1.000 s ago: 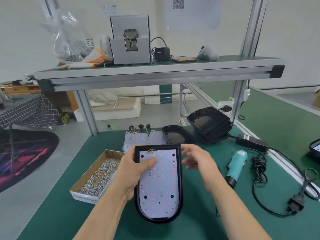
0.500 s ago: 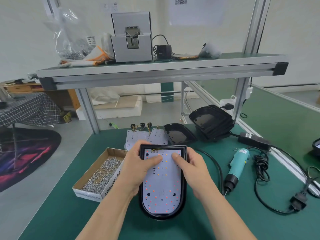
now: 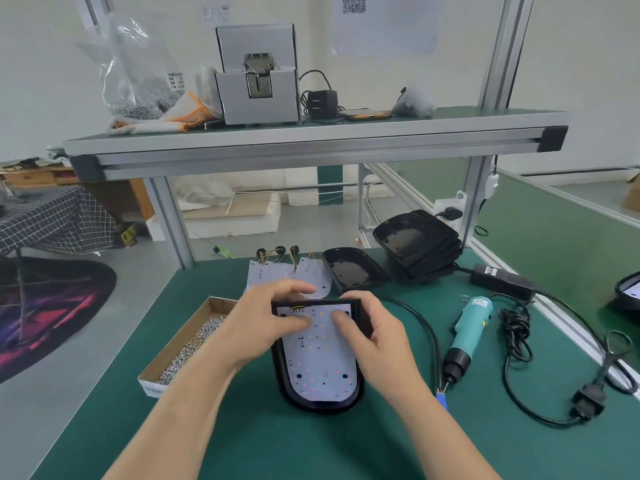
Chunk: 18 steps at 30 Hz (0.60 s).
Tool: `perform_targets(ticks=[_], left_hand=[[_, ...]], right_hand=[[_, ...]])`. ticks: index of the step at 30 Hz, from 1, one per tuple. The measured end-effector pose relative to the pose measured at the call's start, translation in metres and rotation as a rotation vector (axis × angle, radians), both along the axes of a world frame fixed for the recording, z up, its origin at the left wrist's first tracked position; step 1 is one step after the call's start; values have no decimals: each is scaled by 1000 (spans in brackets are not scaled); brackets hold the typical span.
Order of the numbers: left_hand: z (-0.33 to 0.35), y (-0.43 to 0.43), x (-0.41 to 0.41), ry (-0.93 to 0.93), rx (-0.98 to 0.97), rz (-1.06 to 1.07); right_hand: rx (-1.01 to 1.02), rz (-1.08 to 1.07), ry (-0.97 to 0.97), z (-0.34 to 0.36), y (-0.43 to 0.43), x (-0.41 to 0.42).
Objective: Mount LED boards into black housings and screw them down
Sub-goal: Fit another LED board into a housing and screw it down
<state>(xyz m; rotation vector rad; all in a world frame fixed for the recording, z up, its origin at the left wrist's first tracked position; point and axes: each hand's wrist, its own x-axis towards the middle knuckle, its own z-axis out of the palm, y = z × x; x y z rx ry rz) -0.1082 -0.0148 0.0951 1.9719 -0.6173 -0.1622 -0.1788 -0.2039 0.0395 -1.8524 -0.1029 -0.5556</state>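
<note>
Centre: left hand (image 3: 258,329) and right hand (image 3: 379,344) grasp the black plastic housing (image 3: 322,406) by its rim, thumbs pressing its thin, probably fragile white LED board (image 3: 320,365).

Grn bench (image 3: 242,438): screw box (image 3: 175,337) L, loose boards (image 3: 266,275) rear, housing (image 3: 320,405) w/ board ctr, empty housing (image 3: 349,271), housing stack (image 3: 419,244), driver (image 3: 467,334) + adapter (image 3: 498,276) R.
</note>
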Motion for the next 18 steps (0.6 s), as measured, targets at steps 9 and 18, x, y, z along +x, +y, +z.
perform_targets(ticks=[9,18], left_hand=[[5,25,0,62,-180,-234],[-38,45,7,300,-510,-93]], right_hand=[[-238,242,168,8,-29,12],[-196,466,400,3,-26,20]])
